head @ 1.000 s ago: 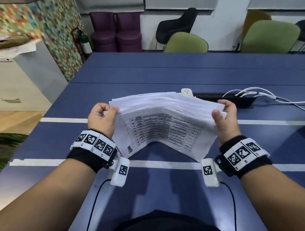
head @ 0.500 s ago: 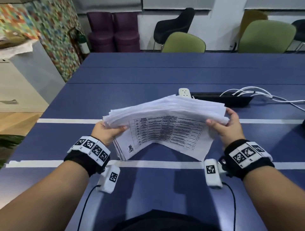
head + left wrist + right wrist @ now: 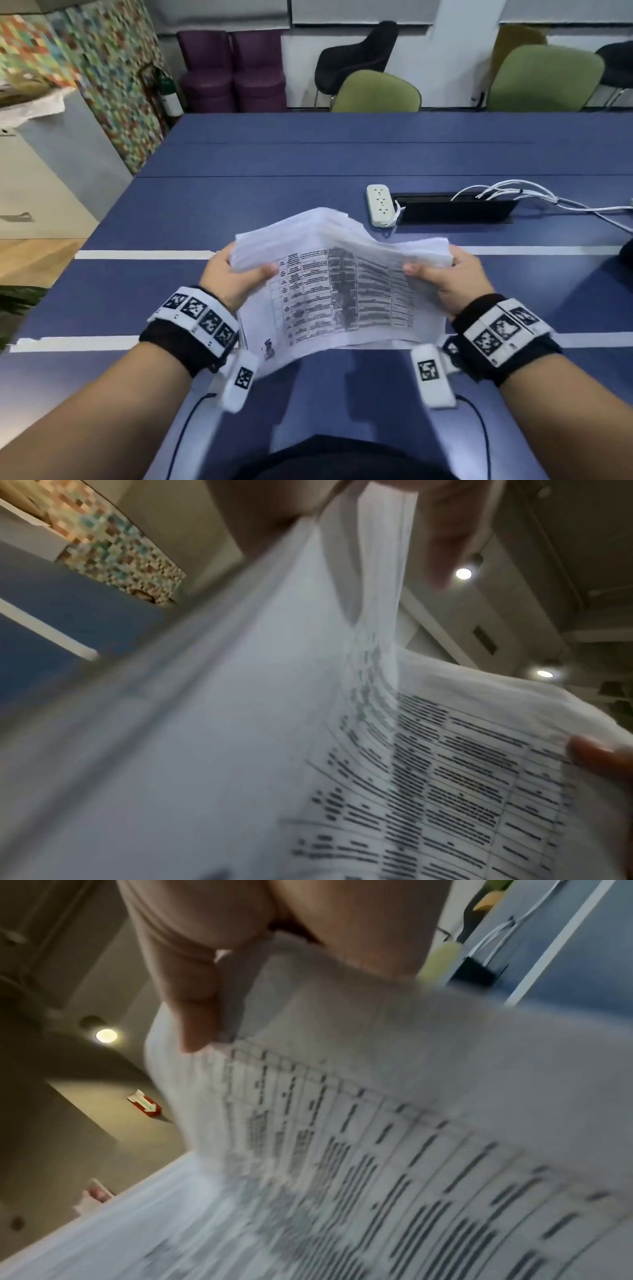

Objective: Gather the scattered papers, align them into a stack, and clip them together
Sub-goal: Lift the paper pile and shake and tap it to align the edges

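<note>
A thick stack of white papers (image 3: 342,284) with a printed table on its near sheet is held in the air above the blue table (image 3: 308,161). My left hand (image 3: 236,274) grips its left edge, thumb on the printed face. My right hand (image 3: 442,277) grips the right edge the same way. The stack bows upward in the middle and its far edge fans unevenly. Both wrist views show blurred printed sheets, the papers (image 3: 377,750) filling the left wrist view and the papers (image 3: 394,1150) the right one, with a thumb at their edge. No clip shows.
A white power strip (image 3: 380,205) lies beyond the papers beside a black cable slot (image 3: 455,209) with white cables (image 3: 534,198) running right. Green chairs (image 3: 376,92) stand at the far edge. A dark object (image 3: 627,253) sits at the right border.
The stack rose a little and tilted so the printed face turns up toward me. Its middle now humps upward, and both hands shifted their grip on the side edges.
</note>
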Tool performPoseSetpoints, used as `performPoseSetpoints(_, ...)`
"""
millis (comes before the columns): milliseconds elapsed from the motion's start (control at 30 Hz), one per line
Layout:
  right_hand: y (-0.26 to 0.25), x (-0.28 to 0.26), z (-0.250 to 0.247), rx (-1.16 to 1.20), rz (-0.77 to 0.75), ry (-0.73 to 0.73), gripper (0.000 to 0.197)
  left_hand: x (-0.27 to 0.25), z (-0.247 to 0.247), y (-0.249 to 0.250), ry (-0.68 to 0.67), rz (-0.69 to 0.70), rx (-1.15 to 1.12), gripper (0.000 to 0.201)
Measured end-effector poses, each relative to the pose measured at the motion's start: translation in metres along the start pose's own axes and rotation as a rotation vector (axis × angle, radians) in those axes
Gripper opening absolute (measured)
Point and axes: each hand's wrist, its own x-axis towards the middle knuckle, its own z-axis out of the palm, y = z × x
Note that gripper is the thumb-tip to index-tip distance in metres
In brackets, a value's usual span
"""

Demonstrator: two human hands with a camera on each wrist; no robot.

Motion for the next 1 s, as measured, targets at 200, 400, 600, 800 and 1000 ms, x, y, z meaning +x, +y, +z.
performPoseSetpoints(200,-0.018,-0.012,0.023,0.181,-0.169,0.175,0.034,-0.008,0.011,0.016,0.155,0.247,-0.063,0.029)
performPoseSetpoints(400,0.025,-0.025,0.02,-0.129,-0.019,0.179,0.032,-0.01,0.007,-0.022,0.234,-0.019,0.095,0.033)
performPoseSetpoints(600,0.003,-0.035,-0.002,0.002,-0.21,0.29,0.024,-0.023,-0.016,-0.014,0.236,0.11,0.0,0.036)
performPoseSetpoints(800,0.022,-0.042,-0.012,-0.083,0.016,0.116,0.072,-0.026,-0.021,-0.021,-0.037,0.063,0.063,0.05)
performPoseSetpoints(1000,0.005,-0.029,-0.021,-0.023,-0.039,0.091,0.029,-0.015,-0.026,-0.009,0.046,0.099,0.012,0.065)
